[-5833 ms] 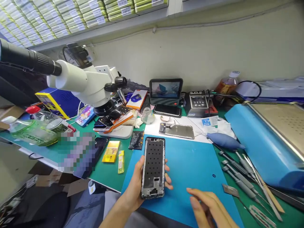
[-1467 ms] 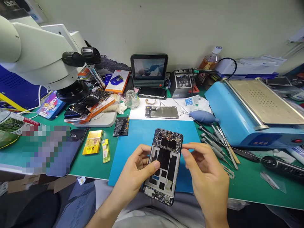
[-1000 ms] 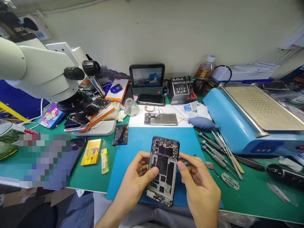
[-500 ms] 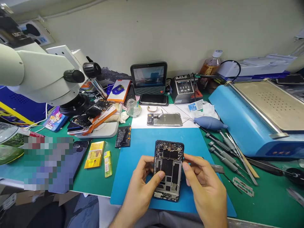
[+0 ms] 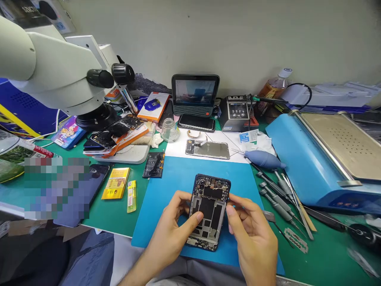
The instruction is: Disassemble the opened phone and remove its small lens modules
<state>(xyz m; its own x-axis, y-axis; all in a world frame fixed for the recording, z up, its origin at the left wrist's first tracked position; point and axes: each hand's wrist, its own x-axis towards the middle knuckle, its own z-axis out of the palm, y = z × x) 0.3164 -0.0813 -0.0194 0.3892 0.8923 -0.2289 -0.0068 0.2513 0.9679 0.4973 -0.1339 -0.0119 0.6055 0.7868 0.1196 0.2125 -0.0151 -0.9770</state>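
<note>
A green work mat (image 5: pixel 119 214) covers the bench, with a white stereo microscope (image 5: pixel 59 75) overhanging its far left. At the right stands a blue screen-separator machine (image 5: pixel 309 167) with a perforated metal plate on top. A blue silicone mat (image 5: pixel 175 178) lies at the near centre. Far centre, against the wall, sits a small grey display unit (image 5: pixel 195 94), and to its right a soldering station (image 5: pixel 236 115). On white paper just beyond the blue mat lies a metal phone plate (image 5: pixel 208 149); a blue air-blower bulb (image 5: pixel 263 159) rests to its right, and a row of screwdrivers (image 5: pixel 275 194) lies between the blue mat and the machine. Above the near part of the blue mat an opened smartphone (image 5: pixel 210 210), circuit boards and shields exposed, camera end far, is held slightly tilted. The left hand (image 5: pixel 175 234) grasps its left edge, thumb pressed on the inner frame, fingers behind. The right hand (image 5: pixel 253 238) pinches its right edge between thumb and fingers. A yellow box (image 5: pixel 115 188) and a yellow lighter (image 5: pixel 131 195) lie left of the blue mat.
</note>
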